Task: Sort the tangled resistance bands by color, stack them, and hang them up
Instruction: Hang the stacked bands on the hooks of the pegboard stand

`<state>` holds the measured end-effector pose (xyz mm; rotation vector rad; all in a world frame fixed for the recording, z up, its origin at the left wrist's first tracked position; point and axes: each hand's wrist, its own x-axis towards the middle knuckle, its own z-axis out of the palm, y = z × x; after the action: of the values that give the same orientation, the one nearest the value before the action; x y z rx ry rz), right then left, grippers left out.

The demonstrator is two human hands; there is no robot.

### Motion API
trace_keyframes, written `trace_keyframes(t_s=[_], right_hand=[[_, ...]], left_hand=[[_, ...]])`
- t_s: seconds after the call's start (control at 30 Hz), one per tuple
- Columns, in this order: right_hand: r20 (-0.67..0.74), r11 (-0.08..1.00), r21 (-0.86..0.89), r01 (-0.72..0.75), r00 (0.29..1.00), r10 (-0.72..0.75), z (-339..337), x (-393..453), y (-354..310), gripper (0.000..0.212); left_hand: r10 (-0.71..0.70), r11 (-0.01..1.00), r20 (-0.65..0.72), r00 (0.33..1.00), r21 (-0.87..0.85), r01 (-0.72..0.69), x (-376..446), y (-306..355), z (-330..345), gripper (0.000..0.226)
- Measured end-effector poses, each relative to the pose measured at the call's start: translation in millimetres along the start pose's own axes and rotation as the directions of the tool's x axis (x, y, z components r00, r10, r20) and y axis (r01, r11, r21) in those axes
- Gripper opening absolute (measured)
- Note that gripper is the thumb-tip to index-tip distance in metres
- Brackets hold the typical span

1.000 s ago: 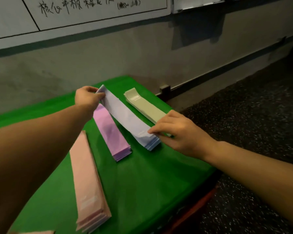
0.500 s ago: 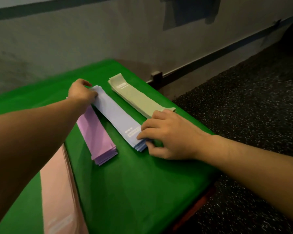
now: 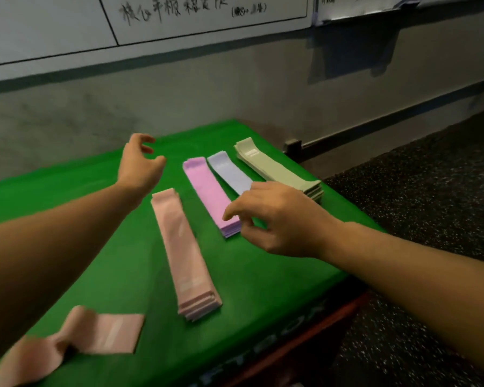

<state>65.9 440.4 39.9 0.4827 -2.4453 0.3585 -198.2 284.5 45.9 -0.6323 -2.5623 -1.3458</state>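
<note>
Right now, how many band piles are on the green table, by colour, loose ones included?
Pale pink: 2, the pink stack and a loose pink band near the front edge.
Magenta-pink: 1, the magenta stack.
Lavender: 1, the lavender stack.
Sage green: 1, the green stack.
Total: 5, with 4 stacks and 1 loose band.

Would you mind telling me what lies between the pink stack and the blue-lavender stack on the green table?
In the head view, the purple stack lies between the pink stack and the blue-lavender stack, with strips of green table on either side of it.
</note>
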Motion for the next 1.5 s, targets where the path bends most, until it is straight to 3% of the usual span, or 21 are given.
trace_keyframes(t_s=[0.17, 0.3, 0.43, 0.57, 0.67, 0.8, 0.97, 1.03, 1.13, 1.27, 1.4, 1.5], right_hand=[[0.204, 0.998, 0.038, 0.051, 0.977, -0.058, 13.4, 26.5, -75.5, 0.015], [0.400, 0.999, 0.029, 0.044, 0.915, -0.052, 26.9, 44.8, -122.4, 0.018], [0.501, 1.000, 0.002, 0.007, 0.865, -0.007, 51.5, 52.7, -155.2, 0.023], [0.602, 0.997, -0.074, 0.000, 0.797, 0.044, 81.2, 55.8, -168.3, 0.027], [0.678, 0.983, -0.138, 0.121, 0.735, 0.005, 100.0, 56.6, -168.4, 0.038], [0.671, 0.955, -0.151, 0.257, 0.736, -0.092, 117.8, 58.8, -167.2, 0.032], [0.657, 0.951, -0.140, 0.275, 0.744, -0.118, 134.3, 63.4, -166.6, 0.022], [0.653, 0.953, -0.137, 0.271, 0.748, -0.119, 137.0, 65.8, -164.3, 0.021], [0.629, 0.971, -0.110, 0.211, 0.772, -0.097, 134.3, 66.1, -160.5, 0.018], [0.556, 0.995, 0.052, -0.083, 0.830, 0.040, 113.4, 60.9, -156.7, 0.014], [0.434, 0.930, 0.203, -0.306, 0.880, 0.194, 92.5, 52.5, -145.3, 0.014], [0.380, 0.868, 0.281, -0.409, 0.878, 0.291, 79.7, 47.1, -134.5, 0.019]], left_hand=[[-0.008, 0.999, -0.007, 1.000, 0.054, 0.008, -59.5, -20.2, -75.7, 0.032], [-0.032, 0.989, 0.119, 0.992, 0.145, 0.014, -111.5, -46.9, -127.7, 0.025], [-0.117, 0.971, 0.232, 0.966, 0.230, 0.063, -159.1, -79.0, -166.0, 0.020], [-0.227, 0.910, 0.172, 0.959, 0.387, 0.147, -194.3, -119.4, -185.7, 0.028], [-0.317, 0.886, 0.107, 0.942, 0.389, 0.254, -216.1, -141.1, -193.3, 0.024], [-0.317, 0.905, -0.003, 0.948, 0.298, 0.304, -233.0, -157.7, -199.1, 0.019], [-0.357, 0.866, 0.211, 0.910, 0.439, 0.239, -241.6, -164.4, -204.1, 0.029], [-0.354, 0.860, 0.238, 0.905, 0.463, 0.215, -243.9, -159.5, -204.1, 0.033], [-0.320, 0.858, 0.222, 0.921, 0.479, 0.183, -244.4, -156.7, -201.7, 0.017], [-0.324, 0.857, 0.232, 0.917, 0.484, 0.180, -241.2, -152.3, -196.6, 0.022], [-0.342, 0.901, 0.175, 0.923, 0.341, 0.269, -229.3, -150.6, -194.1, 0.018], [-0.361, 0.907, 0.097, 0.927, 0.268, 0.325, -212.4, -142.4, -197.8, 0.016]])
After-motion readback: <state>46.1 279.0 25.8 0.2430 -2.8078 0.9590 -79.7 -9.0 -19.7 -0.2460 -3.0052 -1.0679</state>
